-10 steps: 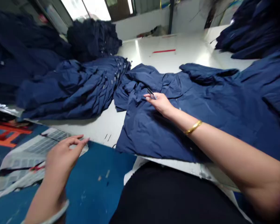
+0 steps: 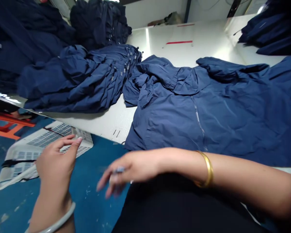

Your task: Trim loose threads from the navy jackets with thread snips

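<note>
A navy zip jacket (image 2: 220,110) lies spread flat on the white table (image 2: 106,124) in front of me. My right hand (image 2: 133,168), with a gold bangle on the wrist, hovers off the table's near edge over my dark lap. It is blurred by motion and pinches a small grey metal tool (image 2: 119,169) between its fingers. My left hand (image 2: 54,161), with a pale bangle, is held low at the left above a white perforated crate (image 2: 34,145). Its fingers are loosely curled and apart, and it holds nothing.
A heap of similar navy jackets (image 2: 82,81) lies on the table's left part, with darker piles (image 2: 99,19) behind it. More navy garments (image 2: 269,32) are stacked at the back right. A red strip (image 2: 178,42) marks the far tabletop. An orange stool (image 2: 5,126) stands on the blue floor (image 2: 94,197).
My right hand has left the jacket's chest and swung down and left to just off the table edge, still with the small tool. My left hand has barely shifted.
</note>
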{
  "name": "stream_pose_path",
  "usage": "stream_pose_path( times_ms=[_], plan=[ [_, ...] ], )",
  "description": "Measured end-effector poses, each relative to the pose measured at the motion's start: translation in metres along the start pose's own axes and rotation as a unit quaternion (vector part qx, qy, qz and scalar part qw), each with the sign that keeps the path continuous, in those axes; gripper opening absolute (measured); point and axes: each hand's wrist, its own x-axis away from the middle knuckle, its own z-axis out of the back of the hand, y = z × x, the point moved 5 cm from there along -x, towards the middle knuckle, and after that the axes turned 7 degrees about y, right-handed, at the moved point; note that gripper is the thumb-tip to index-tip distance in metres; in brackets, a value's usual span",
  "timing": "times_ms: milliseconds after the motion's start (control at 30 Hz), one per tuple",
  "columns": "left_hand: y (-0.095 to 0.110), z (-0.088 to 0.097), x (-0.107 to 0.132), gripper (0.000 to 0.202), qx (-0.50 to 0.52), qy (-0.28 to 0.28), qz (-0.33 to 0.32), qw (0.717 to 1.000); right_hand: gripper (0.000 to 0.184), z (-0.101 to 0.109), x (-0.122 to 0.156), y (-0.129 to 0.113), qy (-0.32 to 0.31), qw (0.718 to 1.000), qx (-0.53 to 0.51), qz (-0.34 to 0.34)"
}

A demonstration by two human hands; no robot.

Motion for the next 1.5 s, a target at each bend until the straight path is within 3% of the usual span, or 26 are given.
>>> stream_pose_path(
  times_ms=[33,100,167,267,333,400,500,567,700,867,1100,1233,1367,1500],
  plan=[
    [0.000,-0.003,0.004,0.023,0.026,-0.006,0.002,1.000,0.010,-0.008,0.003,-0.013,-0.068,0.995,-0.045,0.055],
    [0.012,-0.010,0.016,0.025,0.059,-0.019,-0.005,0.998,0.025,0.012,0.002,0.002,-0.012,0.999,-0.044,-0.001],
    [0.039,-0.021,0.031,0.018,0.093,-0.046,-0.043,0.994,0.043,0.052,-0.001,0.044,0.091,0.992,0.015,-0.080],
    [0.100,-0.043,0.056,0.028,0.178,-0.116,-0.181,0.960,0.040,0.105,0.002,0.114,0.168,0.968,0.110,-0.150],
    [0.136,-0.059,0.074,0.042,0.198,-0.184,-0.296,0.916,0.035,0.118,0.008,0.145,0.160,0.962,0.153,-0.159],
    [0.155,-0.075,0.087,0.059,0.158,-0.238,-0.369,0.885,0.036,0.119,0.014,0.160,0.127,0.955,0.232,-0.135],
    [0.155,-0.092,0.092,0.084,0.089,-0.269,-0.399,0.872,0.040,0.114,0.018,0.163,0.093,0.932,0.338,-0.096],
    [0.147,-0.098,0.089,0.092,0.066,-0.272,-0.398,0.874,0.041,0.116,0.018,0.164,0.090,0.927,0.352,-0.093],
    [0.137,-0.101,0.086,0.095,0.053,-0.277,-0.397,0.873,0.041,0.122,0.014,0.169,0.094,0.926,0.353,-0.093],
    [0.139,-0.101,0.084,0.095,0.065,-0.278,-0.398,0.872,0.040,0.126,0.011,0.175,0.096,0.929,0.347,-0.090],
    [0.145,-0.086,0.090,0.055,0.091,-0.228,-0.433,0.867,0.038,0.126,0.010,0.175,0.110,0.933,0.335,-0.080],
    [0.145,-0.068,0.093,0.027,0.198,-0.172,-0.442,0.858,0.033,0.133,0.014,0.167,0.176,0.935,0.298,-0.076],
    [0.138,-0.054,0.091,0.010,0.283,-0.138,-0.375,0.872,0.025,0.127,0.025,0.136,0.207,0.936,0.276,-0.073],
    [0.131,-0.049,0.094,0.010,0.292,-0.120,-0.310,0.897,0.014,0.087,0.046,0.091,0.124,0.956,0.249,-0.092]
  ],
)
